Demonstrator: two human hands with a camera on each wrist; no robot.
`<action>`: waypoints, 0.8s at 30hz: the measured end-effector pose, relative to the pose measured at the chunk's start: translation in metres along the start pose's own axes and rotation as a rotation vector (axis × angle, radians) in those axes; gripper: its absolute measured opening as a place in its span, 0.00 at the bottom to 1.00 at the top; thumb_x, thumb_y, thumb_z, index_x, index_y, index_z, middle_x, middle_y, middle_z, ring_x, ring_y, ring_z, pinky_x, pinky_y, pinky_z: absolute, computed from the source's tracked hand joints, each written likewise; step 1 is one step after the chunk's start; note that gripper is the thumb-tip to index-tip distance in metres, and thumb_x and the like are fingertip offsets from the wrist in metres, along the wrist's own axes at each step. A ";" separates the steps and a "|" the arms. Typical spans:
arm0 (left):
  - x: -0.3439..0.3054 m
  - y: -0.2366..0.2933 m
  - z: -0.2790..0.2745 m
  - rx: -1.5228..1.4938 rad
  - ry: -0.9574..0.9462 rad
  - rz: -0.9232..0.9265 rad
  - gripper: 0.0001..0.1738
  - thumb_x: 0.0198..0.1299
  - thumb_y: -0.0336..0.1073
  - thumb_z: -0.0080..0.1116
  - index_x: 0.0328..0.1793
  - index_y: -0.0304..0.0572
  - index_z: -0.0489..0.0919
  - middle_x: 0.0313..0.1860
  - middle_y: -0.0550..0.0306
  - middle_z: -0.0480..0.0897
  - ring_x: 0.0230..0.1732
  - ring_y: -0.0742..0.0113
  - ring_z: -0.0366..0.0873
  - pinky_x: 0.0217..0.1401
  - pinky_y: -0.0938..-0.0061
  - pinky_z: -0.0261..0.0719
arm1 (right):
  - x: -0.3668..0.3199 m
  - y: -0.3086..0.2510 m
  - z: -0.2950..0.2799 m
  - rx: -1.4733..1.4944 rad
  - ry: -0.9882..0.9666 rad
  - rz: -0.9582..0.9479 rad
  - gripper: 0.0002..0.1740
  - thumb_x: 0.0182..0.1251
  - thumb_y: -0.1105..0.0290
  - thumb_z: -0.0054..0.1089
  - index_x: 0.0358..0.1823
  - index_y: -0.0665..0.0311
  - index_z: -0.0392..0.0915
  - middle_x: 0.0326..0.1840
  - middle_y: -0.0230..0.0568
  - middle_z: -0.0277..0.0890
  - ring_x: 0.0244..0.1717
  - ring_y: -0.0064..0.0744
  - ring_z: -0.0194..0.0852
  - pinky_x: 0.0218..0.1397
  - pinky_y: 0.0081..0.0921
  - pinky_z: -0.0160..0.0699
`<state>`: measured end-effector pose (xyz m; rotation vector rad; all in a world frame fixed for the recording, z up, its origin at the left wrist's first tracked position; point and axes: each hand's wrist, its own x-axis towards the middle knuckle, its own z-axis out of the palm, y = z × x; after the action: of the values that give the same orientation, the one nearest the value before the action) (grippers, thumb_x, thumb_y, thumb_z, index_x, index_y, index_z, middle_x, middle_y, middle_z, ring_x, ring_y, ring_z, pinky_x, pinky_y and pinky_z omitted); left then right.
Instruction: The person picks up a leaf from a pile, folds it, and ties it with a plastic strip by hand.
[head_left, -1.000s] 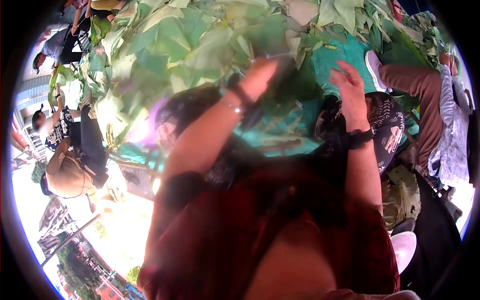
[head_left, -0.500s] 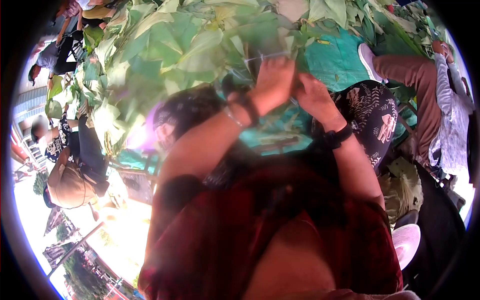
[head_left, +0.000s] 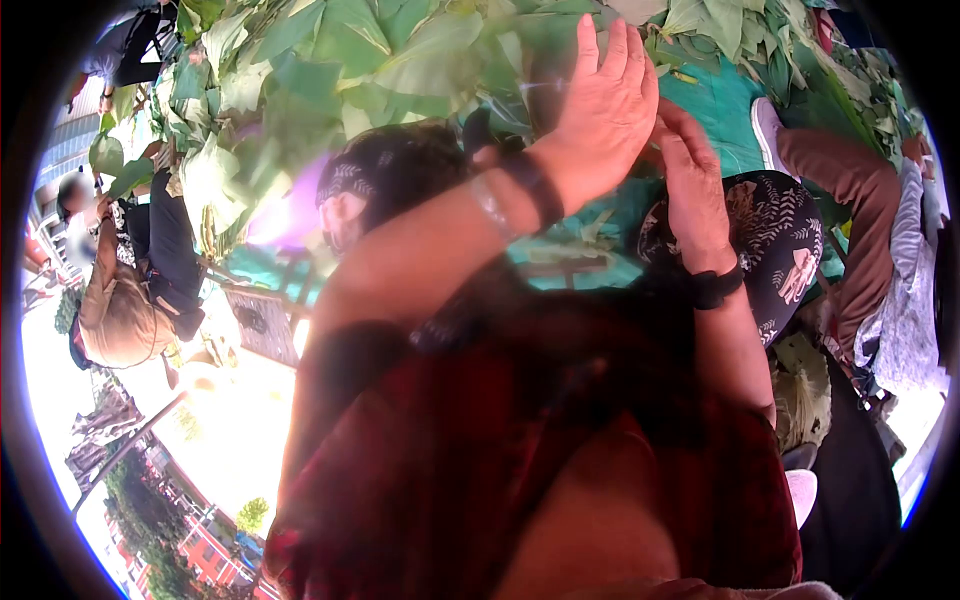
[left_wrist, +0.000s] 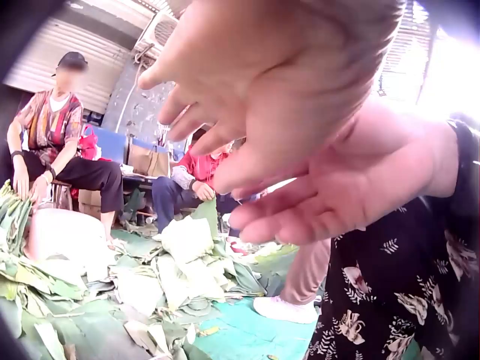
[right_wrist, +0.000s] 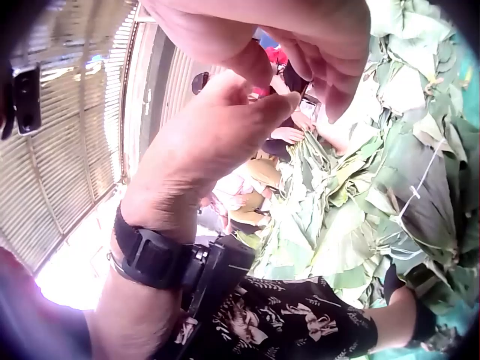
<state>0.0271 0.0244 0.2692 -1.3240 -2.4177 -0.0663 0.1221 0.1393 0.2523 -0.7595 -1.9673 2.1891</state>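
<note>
My left hand (head_left: 605,115) is raised over the leaves with its fingers straight and holds nothing. Close beside it, my right hand (head_left: 695,185) has its fingers loosely extended, its fingertips right at the left palm. In the left wrist view, the left hand (left_wrist: 277,82) overlaps the right hand (left_wrist: 360,180), whose palm shows. The right wrist view shows the right hand (right_wrist: 300,45) at the top and the left hand (right_wrist: 217,131) below it. Under the hands lies a bundle of green leaves (right_wrist: 442,202) tied with white string (right_wrist: 420,184).
Loose broad leaves (head_left: 400,70) cover a teal tarp (head_left: 735,110) ahead. My patterned trousers (head_left: 790,240) are at both sides. On the right, a neighbour's brown-clad leg (head_left: 840,165) ends in a pale shoe (head_left: 768,135). Other people (left_wrist: 56,135) sit around the leaf pile.
The hands came together over the tarp, then parted slightly. The left hand has moved up and right, its fingers now straightened; the right hand has shifted right and loosened.
</note>
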 end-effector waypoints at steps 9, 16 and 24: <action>0.004 0.014 0.000 0.110 -0.468 0.050 0.19 0.60 0.48 0.54 0.51 0.52 0.86 0.52 0.49 0.82 0.68 0.34 0.65 0.73 0.22 0.37 | -0.013 -0.020 0.017 -0.168 -0.250 -0.205 0.46 0.57 0.63 0.75 0.74 0.68 0.61 0.71 0.51 0.66 0.72 0.39 0.63 0.75 0.33 0.62; -0.008 0.021 0.006 0.128 -0.382 0.111 0.16 0.63 0.48 0.51 0.46 0.53 0.85 0.47 0.55 0.82 0.66 0.37 0.67 0.72 0.23 0.38 | -0.012 -0.018 0.018 -0.165 -0.216 -0.196 0.36 0.60 0.65 0.72 0.68 0.69 0.69 0.63 0.47 0.75 0.64 0.34 0.72 0.67 0.29 0.71; -0.010 0.036 0.017 0.306 -0.468 0.144 0.18 0.66 0.50 0.49 0.51 0.53 0.82 0.51 0.57 0.81 0.66 0.43 0.68 0.73 0.23 0.38 | -0.004 -0.007 0.011 -0.261 -0.125 -0.280 0.24 0.65 0.62 0.69 0.58 0.67 0.77 0.53 0.43 0.82 0.55 0.29 0.77 0.61 0.26 0.75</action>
<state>0.0564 0.0406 0.2447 -1.4842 -2.5446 0.6967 0.1196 0.1286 0.2604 -0.3491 -2.2902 1.8848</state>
